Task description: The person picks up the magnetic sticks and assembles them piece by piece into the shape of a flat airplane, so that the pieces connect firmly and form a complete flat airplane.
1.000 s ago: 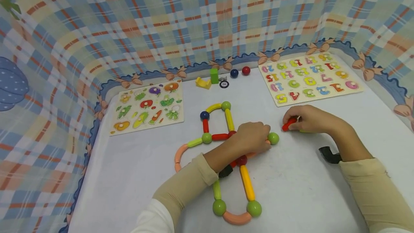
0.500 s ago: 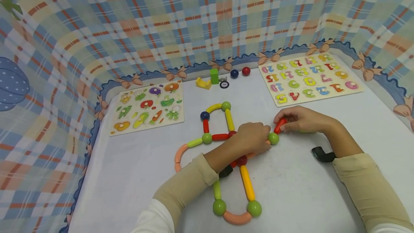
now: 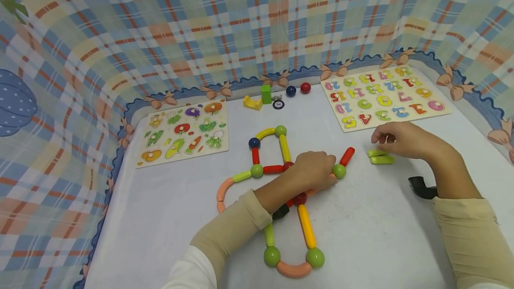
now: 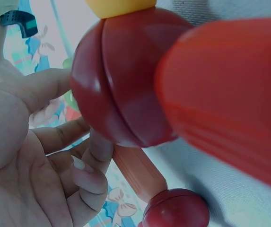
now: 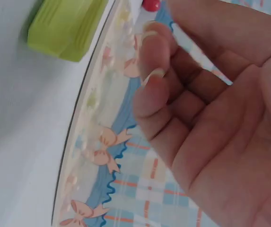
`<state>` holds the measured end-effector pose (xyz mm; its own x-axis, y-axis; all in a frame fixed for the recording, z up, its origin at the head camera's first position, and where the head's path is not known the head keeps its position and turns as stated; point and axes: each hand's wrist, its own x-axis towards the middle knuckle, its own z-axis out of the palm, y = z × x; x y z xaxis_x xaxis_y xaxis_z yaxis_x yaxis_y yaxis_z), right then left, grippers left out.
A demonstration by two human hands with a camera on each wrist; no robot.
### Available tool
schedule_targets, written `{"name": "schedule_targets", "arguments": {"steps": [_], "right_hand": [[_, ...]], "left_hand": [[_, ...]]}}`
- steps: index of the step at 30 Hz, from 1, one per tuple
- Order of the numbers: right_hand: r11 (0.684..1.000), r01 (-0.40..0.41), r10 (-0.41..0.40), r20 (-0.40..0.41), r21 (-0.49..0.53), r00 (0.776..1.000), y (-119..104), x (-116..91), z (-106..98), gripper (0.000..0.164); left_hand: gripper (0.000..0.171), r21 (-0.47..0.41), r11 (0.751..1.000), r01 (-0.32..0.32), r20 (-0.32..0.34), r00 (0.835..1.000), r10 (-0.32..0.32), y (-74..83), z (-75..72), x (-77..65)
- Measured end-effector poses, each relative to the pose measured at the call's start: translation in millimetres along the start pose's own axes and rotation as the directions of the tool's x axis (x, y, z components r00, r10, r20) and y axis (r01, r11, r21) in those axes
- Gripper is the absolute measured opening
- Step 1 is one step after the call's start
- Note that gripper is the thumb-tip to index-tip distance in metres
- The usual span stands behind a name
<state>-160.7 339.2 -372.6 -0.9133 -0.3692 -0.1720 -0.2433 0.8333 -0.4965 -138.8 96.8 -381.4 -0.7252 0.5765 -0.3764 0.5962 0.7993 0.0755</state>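
Observation:
In the head view, a magnetic stick-and-ball figure lies on the white table. My left hand (image 3: pixel 315 171) grips a salmon stick (image 3: pixel 311 192) at its right side, between a dark red ball (image 3: pixel 300 198) and a green ball (image 3: pixel 339 171); the fingertips are mostly hidden. From that green ball a red stick (image 3: pixel 347 156) points up and right. My right hand (image 3: pixel 405 139) hovers with loosely curled fingers, holding nothing, just above two light green sticks (image 3: pixel 382 160). One light green stick (image 5: pixel 64 28) shows apart from the fingers in the right wrist view.
A vegetable puzzle board (image 3: pixel 182 133) lies at the left, a number puzzle board (image 3: pixel 385 97) at the back right. Along the back stand a yellow block (image 3: pixel 252 103), a green block (image 3: pixel 266 94), a blue ball (image 3: pixel 291 91) and a red ball (image 3: pixel 305 88). Plaid cloth surrounds the table.
My right hand carried the red stick left to the green ball, let go of it there, and moved back right above the light green sticks. The left hand stayed put.

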Motion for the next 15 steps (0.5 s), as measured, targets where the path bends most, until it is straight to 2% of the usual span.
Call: {"name": "schedule_targets", "arguments": {"steps": [4, 9, 12, 15], "right_hand": [[1.000, 0.028, -0.028, 0.028, -0.008, 0.999, -2, 1, 3, 0.018], [0.989, 0.135, -0.138, 0.050, 0.065, 0.989, -16, 12, 20, 0.035], [0.977, 0.184, -0.194, 0.094, 0.104, 0.976, -21, 19, 30, 0.032], [0.975, 0.197, -0.208, 0.105, 0.105, 0.972, -22, 22, 36, 0.026]], "left_hand": [[0.039, 0.007, 1.000, 0.015, 0.006, 1.000, -0.015, 1.3, 0.0, 2.7], [0.040, -0.007, 1.000, 0.016, 0.014, 1.000, -0.016, 2.2, 0.2, 6.0], [0.039, -0.009, 1.000, 0.013, 0.013, 1.000, -0.013, 2.9, -0.4, 7.0], [0.039, 0.008, 1.000, -0.002, 0.007, 1.000, 0.002, 4.0, -1.0, 7.7]]}}
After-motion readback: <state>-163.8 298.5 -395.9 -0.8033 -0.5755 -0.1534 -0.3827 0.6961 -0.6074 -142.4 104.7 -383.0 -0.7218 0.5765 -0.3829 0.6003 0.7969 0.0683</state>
